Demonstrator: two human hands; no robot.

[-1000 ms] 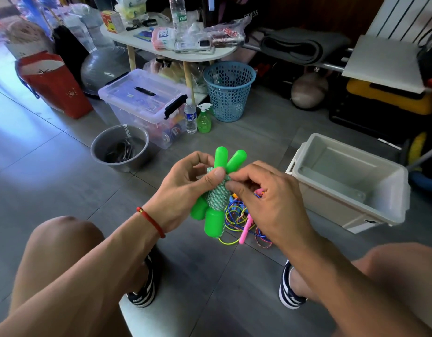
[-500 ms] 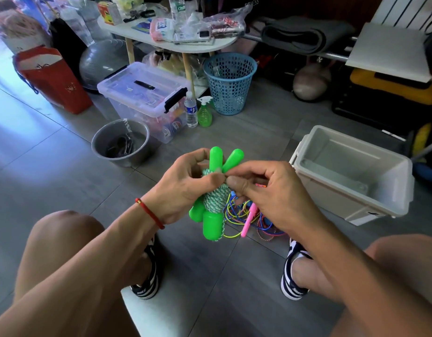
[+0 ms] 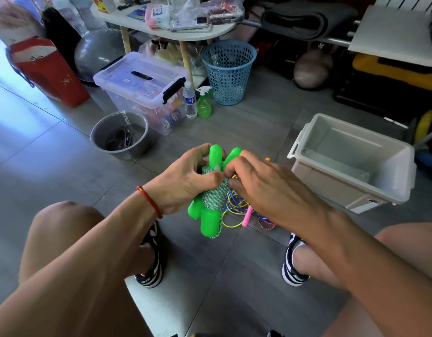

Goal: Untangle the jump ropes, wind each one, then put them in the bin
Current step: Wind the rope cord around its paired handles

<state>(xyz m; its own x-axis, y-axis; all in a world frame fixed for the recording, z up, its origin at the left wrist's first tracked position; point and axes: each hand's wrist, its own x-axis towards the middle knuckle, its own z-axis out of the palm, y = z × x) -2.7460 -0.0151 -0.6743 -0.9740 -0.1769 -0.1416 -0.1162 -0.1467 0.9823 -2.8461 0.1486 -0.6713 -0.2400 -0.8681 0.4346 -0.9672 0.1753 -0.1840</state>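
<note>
A green-handled jump rope [image 3: 210, 215] is held above the floor, its green-and-white cord wound round the two bright green handles. My left hand [image 3: 185, 181] grips the bundle from the left. My right hand [image 3: 266, 188] pinches the cord at the bundle's right side. Below them on the floor lies a tangle of thin ropes [image 3: 236, 207] in yellow, blue and red, with a pink handle [image 3: 247, 216] among them. An open white bin [image 3: 395, 181] stands on the floor to the right, with nothing inside.
A grey bucket [image 3: 98, 139] sits front left. Behind it are a clear lidded box [image 3: 127, 83], a water bottle [image 3: 189, 100], a green spray bottle [image 3: 204, 104] and a blue mesh basket [image 3: 228, 71]. My knees and shoes frame the floor tiles.
Both hands stay on the green rope bundle. My right fingers have shifted closer over the top of the winding, and the view has dipped slightly.
</note>
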